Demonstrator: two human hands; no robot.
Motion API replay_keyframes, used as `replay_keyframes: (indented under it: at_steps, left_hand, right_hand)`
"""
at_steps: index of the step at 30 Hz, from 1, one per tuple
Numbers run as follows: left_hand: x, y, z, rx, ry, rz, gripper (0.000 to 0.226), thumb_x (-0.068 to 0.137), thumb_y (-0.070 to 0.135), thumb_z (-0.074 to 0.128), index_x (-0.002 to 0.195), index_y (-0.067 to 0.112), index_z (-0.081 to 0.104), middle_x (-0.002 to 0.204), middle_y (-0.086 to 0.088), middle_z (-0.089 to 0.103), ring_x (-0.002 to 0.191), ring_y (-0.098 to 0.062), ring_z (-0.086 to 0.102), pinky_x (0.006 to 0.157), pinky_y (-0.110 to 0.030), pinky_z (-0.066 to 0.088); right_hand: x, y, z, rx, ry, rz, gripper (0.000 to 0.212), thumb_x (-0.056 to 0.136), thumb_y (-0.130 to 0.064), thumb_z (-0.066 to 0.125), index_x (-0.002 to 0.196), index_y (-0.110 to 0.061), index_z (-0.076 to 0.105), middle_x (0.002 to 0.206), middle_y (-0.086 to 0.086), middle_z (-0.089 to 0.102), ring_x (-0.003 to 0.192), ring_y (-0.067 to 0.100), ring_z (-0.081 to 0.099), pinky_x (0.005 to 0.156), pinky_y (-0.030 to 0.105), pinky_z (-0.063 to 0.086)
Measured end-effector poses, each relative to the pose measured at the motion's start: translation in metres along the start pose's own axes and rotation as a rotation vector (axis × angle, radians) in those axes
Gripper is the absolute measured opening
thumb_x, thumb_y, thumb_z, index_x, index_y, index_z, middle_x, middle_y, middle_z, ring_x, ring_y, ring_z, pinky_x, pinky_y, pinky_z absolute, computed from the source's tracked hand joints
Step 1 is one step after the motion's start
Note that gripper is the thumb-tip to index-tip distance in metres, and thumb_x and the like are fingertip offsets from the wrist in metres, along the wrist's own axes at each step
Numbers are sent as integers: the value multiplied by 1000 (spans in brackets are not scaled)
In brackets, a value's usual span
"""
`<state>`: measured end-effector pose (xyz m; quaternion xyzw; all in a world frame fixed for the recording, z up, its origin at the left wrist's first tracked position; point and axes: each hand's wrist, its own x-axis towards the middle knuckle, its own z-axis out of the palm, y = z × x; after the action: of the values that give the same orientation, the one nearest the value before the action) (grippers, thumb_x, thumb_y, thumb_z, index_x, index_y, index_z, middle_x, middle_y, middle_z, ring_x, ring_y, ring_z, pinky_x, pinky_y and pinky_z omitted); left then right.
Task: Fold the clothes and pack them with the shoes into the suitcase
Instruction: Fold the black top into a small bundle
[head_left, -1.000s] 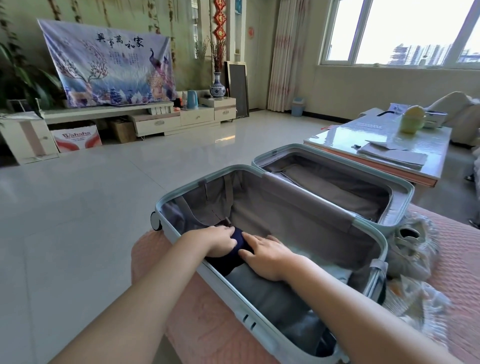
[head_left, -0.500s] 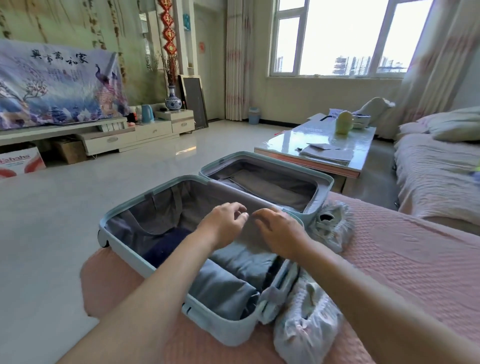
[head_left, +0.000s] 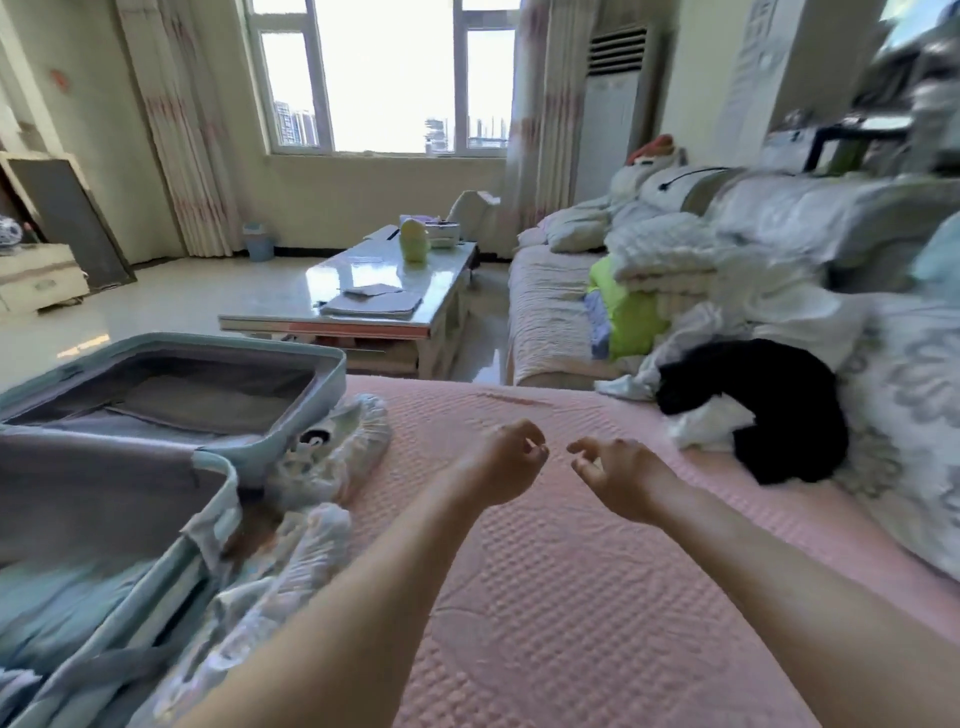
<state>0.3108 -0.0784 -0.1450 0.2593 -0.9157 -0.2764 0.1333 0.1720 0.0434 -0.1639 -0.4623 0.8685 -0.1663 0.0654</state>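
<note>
Black garment (head_left: 779, 400) x1, shoes (head_left: 345, 441) (head_left: 306, 545) x2, hands (head_left: 506, 465) (head_left: 621, 475) x2.

This was a home, and the room was a living room. A big window (head_left: 395, 78) let in bright light, with long curtains (head_left: 176, 130) beside it. A low shiny surface (head_left: 363, 275) stood on the smooth floor (head_left: 208, 296) with papers (head_left: 371, 306) on it. A sofa (head_left: 545, 306) was heaped with blankets (head_left: 670, 244) and clothes (head_left: 631, 312). A tall air cooler (head_left: 613, 114) stood by the wall, and a small blue bin (head_left: 258, 241) sat under the window.
</note>
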Motion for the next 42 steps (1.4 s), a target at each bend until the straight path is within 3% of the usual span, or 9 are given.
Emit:
replay_keyframes:
  at_steps: [3,9,19,25,29,32,37,39,42]
  left_hand:
    - [38,45,51,37,-67,43,27,96,36,53,119,26,65,116,-1,70,106,-24,63,93,-33,49]
    - [105,102,140,96,-171,124,30,97,35,51,123,26,60,120,-1,67,108,-24,62,95,-34,50]
    - [208,151,258,186,-239,253,47,96,32,51,142,24,43,142,-6,49,125,-29,50,98,-37,45]
    - [238,149,296,263,-231,359,59,94,28,54,149,25,33,146,-2,42,132,-25,42,103,-43,42]
    - [240,141,292,193,-171,411,77,86,21,62,152,26,24,151,1,34,136,-23,34,104,-39,42]
    - [227,134,279,118,-135,494,87,81,28,70,154,28,23,154,4,35,138,-18,33,106,-35,40]
    - [176,124,254,104,-116,563,47,79,19,72,123,32,59,102,4,63,89,-16,59,72,-24,44]
    - [154,115,239,63,-157,520,32,79,10,70,108,24,67,91,5,64,85,-18,62,74,-31,50]
    - [119,101,206,20,-112,491,17,78,4,65,84,19,65,80,4,65,74,-19,61,68,-34,51]
  right_hand:
    - [-6,73,-15,-5,32,96,34,100,-36,52,131,-27,61,123,-2,68,117,21,60,96,30,43]
    - [0,197,-25,-41,68,265,43,94,-30,54,137,-26,55,142,1,49,127,22,51,103,35,45]
    - [60,337,-3,-468,-105,448,83,98,-20,53,157,-44,0,165,6,3,149,29,16,115,45,27]
    - [87,375,24,-417,239,313,43,100,-21,48,140,-37,51,146,1,50,130,23,47,101,38,37]
    - [89,364,13,213,364,375,28,100,-33,53,125,-25,64,113,4,70,108,27,63,85,35,47]
    - [62,335,7,480,329,259,29,99,-35,55,124,-25,65,113,-4,72,109,16,65,96,38,50]
    - [3,286,19,776,312,208,12,93,-29,67,105,-28,70,94,-5,75,90,11,71,89,44,57]
    - [-14,271,22,754,295,240,32,76,-44,78,104,-34,66,94,-5,73,90,13,70,88,42,57]
    - [-28,252,24,180,149,193,73,63,-54,79,131,-42,56,135,-12,52,130,17,45,108,35,38]
